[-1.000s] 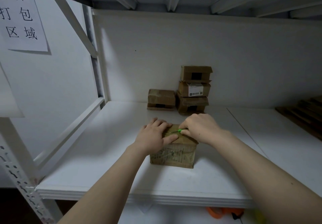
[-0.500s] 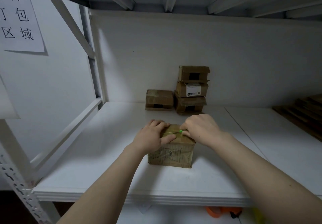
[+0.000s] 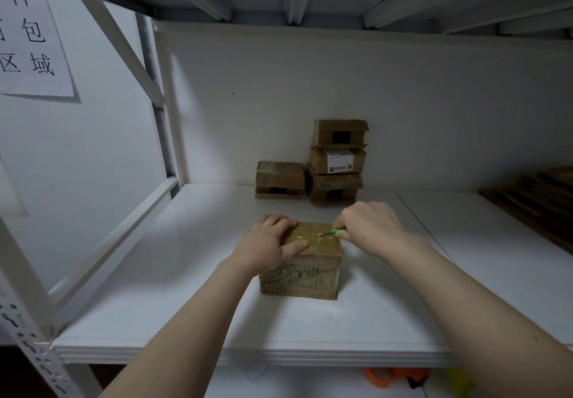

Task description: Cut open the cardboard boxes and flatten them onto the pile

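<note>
"Cardboard box (image 3: 300,270) they're working on, where is it from your side?"

"Near the front of the white shelf (image 3: 186,304), about the middle. It's closed and its top is shiny with tape. Both hands are on it."

"What's the left hand (image 3: 266,247) doing?"

"Lying flat on the left half of the box's top. The fingers (image 3: 277,221) are straight and pressed together, reaching to the far edge. The thumb stretches across the top near the front edge."

"And the right hand (image 3: 372,227)?"

"At the box's far right corner, fingers curled in and pinching a green cutter (image 3: 333,231). Its tip touches the tape on the box's top, right of the middle. I cannot make out the blade itself."

"Anything else around?"

"Behind the box and slightly right, a stack of three boxes (image 3: 338,162) stands against the back wall. Behind it and slightly left sits a single box (image 3: 279,179). Well off to the box's right there's a pile (image 3: 539,199) of flat brown sheets, partly cut off from view. High to the box's left hangs a paper sign (image 3: 31,35) with black characters. Below the box, under the shelf, there's something orange (image 3: 378,377), too blurred to name."
</note>
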